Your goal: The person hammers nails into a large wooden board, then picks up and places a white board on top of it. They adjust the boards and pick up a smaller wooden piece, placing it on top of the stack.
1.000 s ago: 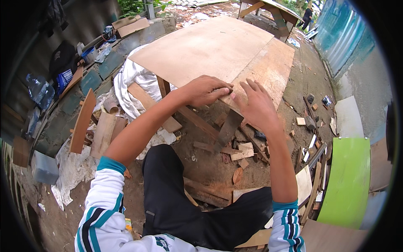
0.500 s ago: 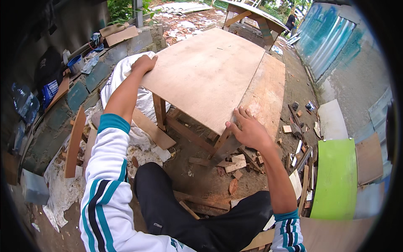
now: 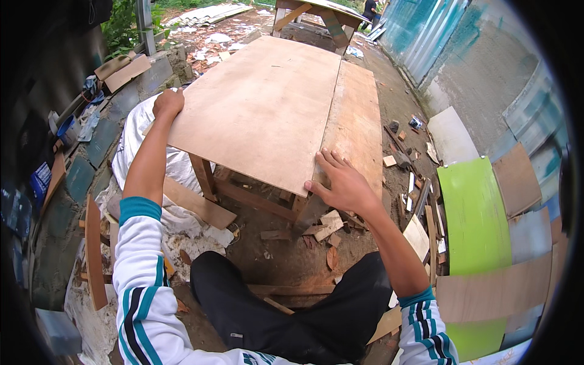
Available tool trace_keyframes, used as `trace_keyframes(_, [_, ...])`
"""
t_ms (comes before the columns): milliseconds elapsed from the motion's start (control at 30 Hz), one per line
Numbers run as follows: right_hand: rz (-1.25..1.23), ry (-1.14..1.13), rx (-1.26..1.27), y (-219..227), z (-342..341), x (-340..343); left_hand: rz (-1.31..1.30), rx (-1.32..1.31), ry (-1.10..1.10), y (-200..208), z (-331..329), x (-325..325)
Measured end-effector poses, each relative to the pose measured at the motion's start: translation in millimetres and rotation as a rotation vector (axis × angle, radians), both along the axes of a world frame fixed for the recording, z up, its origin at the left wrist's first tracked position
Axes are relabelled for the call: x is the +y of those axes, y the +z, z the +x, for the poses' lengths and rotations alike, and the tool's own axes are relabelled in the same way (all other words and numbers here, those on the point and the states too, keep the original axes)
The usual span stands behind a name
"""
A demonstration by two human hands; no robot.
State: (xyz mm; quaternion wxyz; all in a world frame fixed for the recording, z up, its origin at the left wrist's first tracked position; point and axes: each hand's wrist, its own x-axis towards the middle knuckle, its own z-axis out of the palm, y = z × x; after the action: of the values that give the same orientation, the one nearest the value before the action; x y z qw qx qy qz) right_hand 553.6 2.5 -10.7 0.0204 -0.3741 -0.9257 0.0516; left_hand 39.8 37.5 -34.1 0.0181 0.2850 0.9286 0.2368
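A large, thin plywood sheet (image 3: pixel 258 106) lies on top of a wooden table frame (image 3: pixel 255 199). Along its right side runs a narrower, more stained board (image 3: pixel 353 115), with a straight seam between the two. My left hand (image 3: pixel 168 103) is closed over the sheet's left edge; its fingertips are hidden. My right hand (image 3: pixel 347 182) rests with fingers spread over the seam near the front right corner. Its thumb touches the plywood's corner and its fingers lie toward the narrower board.
White sacking (image 3: pixel 137 131) and a loose plank (image 3: pixel 198 204) lie left of the table. Wood offcuts (image 3: pixel 328 225) litter the ground. At right lean a green panel (image 3: pixel 474 213) and other sheets against a wall. Another table (image 3: pixel 316 15) stands beyond; a person (image 3: pixel 370 9) is far off.
The view has swung to the right, so the table appears farther left. Both hands keep nearly the same places on the sheet.
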Motion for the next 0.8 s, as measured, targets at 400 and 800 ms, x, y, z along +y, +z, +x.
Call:
trace_keyframes(400, [-0.285, 0.200, -0.013, 22.2, 18.8, 40.2, -0.001, 0.581, -0.083, 10.6, 25.9, -9.1])
trace_keyframes(800, [-0.389, 0.143, 0.185, 15.6, 21.6, 42.9, 0.283, 0.328, -1.129, 0.8, 339.7, -74.6])
